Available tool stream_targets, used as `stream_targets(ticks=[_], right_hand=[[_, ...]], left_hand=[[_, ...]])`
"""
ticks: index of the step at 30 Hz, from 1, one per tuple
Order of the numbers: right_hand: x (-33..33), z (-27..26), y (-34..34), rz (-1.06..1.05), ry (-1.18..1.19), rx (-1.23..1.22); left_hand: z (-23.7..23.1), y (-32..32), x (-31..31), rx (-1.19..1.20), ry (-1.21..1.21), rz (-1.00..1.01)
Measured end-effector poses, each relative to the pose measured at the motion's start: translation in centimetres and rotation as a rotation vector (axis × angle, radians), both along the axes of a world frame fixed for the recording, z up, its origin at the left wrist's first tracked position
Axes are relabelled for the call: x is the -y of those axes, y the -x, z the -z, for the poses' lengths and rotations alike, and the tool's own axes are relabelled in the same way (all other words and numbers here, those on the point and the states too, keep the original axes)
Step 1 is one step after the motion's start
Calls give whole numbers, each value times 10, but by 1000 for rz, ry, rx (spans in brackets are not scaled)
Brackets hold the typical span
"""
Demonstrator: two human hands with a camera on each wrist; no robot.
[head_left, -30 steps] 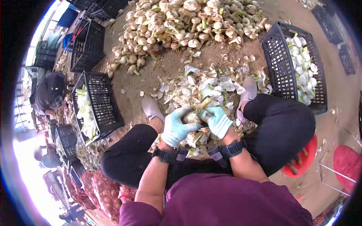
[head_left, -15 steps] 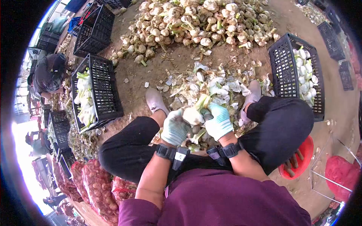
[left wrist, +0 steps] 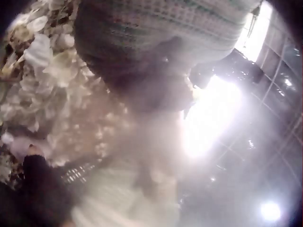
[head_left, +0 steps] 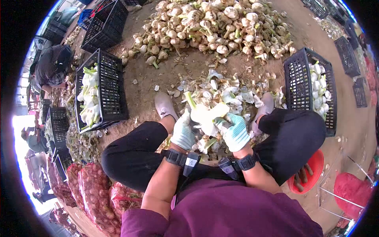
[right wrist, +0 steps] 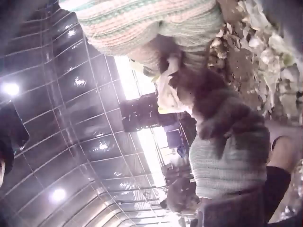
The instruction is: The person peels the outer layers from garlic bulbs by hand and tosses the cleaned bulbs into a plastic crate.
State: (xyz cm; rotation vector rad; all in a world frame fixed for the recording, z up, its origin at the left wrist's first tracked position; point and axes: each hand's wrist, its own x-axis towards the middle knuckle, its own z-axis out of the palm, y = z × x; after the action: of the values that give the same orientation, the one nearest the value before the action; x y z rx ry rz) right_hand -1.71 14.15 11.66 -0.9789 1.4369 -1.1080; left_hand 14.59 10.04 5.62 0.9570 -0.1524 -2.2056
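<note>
Both hands wear pale green-and-white knit gloves and meet over the peelings between the knees. My left hand (head_left: pixel 183 132) grips a white garlic bulb (head_left: pixel 203 117) from the left, its green stem standing up past the fingers. From the other side, my right hand (head_left: pixel 235 135) pinches a broad pale flap of garlic skin (head_left: pixel 220 110) that spreads away from the bulb. The right wrist view shows a pale piece of the garlic (right wrist: pixel 169 94) between the gloves, mostly hidden by fingers. Glare and blur cover most of the left wrist view.
A heap of unpeeled garlic (head_left: pixel 221 29) lies ahead; loose peelings (head_left: pixel 233 93) cover the ground between the feet. Black crates of cleaned garlic stand left (head_left: pixel 112 89) and right (head_left: pixel 296 77). A red basin (head_left: pixel 316 173) is by the right knee, net sacks (head_left: pixel 94 189) at left.
The dirty bulb now shows clean white, its outer skin pulled out towards the right. The hands have moved slightly apart, and the stem now leans to the left.
</note>
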Motion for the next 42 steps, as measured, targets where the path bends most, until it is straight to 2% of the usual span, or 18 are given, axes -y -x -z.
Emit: stream_targets(ticks=[3,5,7,8,11,12,15,21,22,25,26,27,29,30,33,35,39,42], right_hand=[[-1,20,3,4,56,36],[-3,31,1,-73,177,-194],[3,22,5,-196,166,-146],[6,41,5,-92,7,-253],[19,105,22,117,-418,-352],[15,224,25,89,-88,-640],[15,77,17,58,-20,-809],[11,34,23,-277,587,-387],[8,16,19,-437,212,-497],[4,41,4,-277,219,-404],[2,33,5,-352,194,-353],[-1,21,9,-427,170,-302],[-8,7,18,-382,193,-167],[-7,9,26,-381,83,-118],[0,47,39,-99,135,-212],[4,57,50,45,-174,-152],[1,103,50,199,-299,-32],[8,90,57,253,-293,-17]], left_hand=[[-10,16,-2,314,422,-143],[-23,11,-3,436,589,-4],[-19,10,-1,618,451,20],[-10,5,-1,452,368,-55],[-32,16,-3,197,471,-46],[-32,11,-6,232,411,57],[-10,7,-1,43,365,-5],[-27,16,9,-388,19,-14],[-27,18,9,-453,-29,0],[-19,20,15,-557,-19,25],[-26,31,19,-133,-100,-119],[-21,20,21,-487,-26,43],[-18,22,28,-376,-167,-151],[-33,34,33,45,-222,-271],[-13,44,53,45,-98,-342],[-28,73,66,-113,59,-90],[-101,152,65,-180,459,297],[-83,178,102,60,541,469]])
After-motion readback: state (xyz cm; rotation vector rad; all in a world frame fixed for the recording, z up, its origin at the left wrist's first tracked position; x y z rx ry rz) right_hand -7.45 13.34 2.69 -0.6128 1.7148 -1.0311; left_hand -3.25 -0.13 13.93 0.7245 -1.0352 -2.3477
